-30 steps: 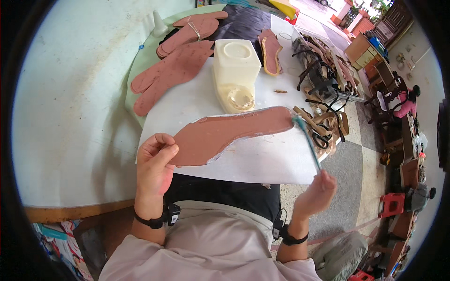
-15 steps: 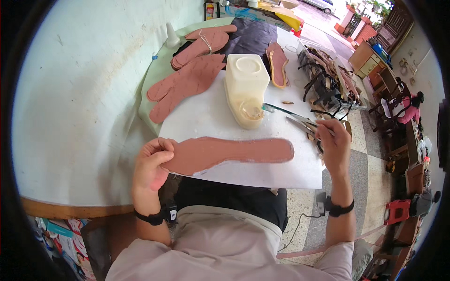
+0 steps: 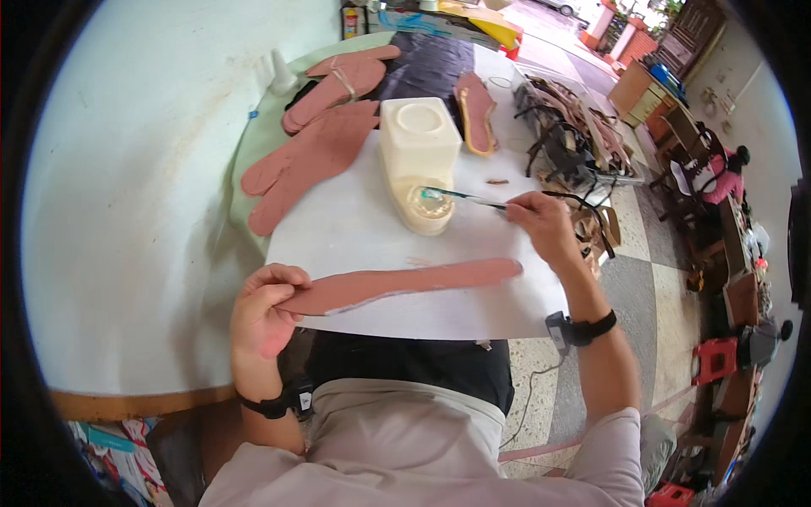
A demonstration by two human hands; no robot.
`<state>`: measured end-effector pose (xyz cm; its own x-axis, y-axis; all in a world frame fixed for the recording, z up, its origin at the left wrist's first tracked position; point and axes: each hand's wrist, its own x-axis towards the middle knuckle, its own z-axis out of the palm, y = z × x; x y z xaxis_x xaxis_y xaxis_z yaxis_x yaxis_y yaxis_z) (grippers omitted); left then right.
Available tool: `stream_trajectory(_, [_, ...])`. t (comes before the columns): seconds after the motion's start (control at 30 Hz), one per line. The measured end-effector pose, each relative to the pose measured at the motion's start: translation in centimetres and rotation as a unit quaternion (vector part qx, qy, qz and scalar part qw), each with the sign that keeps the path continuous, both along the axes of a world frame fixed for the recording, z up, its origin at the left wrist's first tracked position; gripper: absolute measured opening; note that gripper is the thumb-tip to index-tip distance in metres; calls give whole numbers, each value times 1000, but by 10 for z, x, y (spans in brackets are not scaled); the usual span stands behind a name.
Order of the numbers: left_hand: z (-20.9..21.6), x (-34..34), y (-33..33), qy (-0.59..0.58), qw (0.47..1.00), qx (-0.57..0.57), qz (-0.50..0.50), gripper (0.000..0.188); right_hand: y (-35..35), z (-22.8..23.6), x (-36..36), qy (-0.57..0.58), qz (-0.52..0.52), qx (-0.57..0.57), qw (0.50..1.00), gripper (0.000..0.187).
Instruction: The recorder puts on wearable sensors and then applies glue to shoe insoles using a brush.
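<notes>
My left hand (image 3: 263, 314) pinches the broad end of a reddish-brown shoe insole (image 3: 405, 283) between thumb and fingers. The insole is tilted so that its face looks narrow, and pale smears run along its near edge. My right hand (image 3: 547, 226) is closed on the handle of a thin brush (image 3: 473, 199). Its bristles dip into the round open mouth of a cream plastic glue bottle (image 3: 421, 144), which stands on the white table sheet (image 3: 338, 228). The glue inside the mouth looks pale and wet.
Stacked insoles (image 3: 317, 156) lie at the left of the table, some tied together. A single yellow-edged insole (image 3: 477, 114) lies beyond the bottle. A box of straps and scraps (image 3: 574, 127) stands at the right. A person in pink (image 3: 725, 177) sits far right.
My right hand has moved left, bringing the brush tip into the bottle's mouth. The insole in my left hand has tipped, showing less of its face. The view has shifted slightly.
</notes>
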<state>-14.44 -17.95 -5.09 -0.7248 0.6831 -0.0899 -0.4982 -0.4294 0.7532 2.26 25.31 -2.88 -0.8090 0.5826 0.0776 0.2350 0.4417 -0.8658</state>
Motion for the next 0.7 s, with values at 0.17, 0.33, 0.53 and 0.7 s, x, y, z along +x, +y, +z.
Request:
stream_trajectory(0.17, [6, 2, 10, -11, 1000, 13, -6, 16, -6, -16, 1, -10, 32, 212, 977, 11])
stream_trajectory(0.33, [-10, -5, 10, -56, 992, 96, -60, 33, -20, 3, 8, -49, 35, 315, 947, 25])
stream_trajectory(0.53, [-15, -7, 19, -118, 964, 197, -137, 30, -17, 50, 45, -53, 15, 309, 950, 17])
stream_trajectory(0.7, [-17, -7, 24, -139, 956, 208, -157, 30, 38, 75, 82, -78, -91, 252, 960, 14])
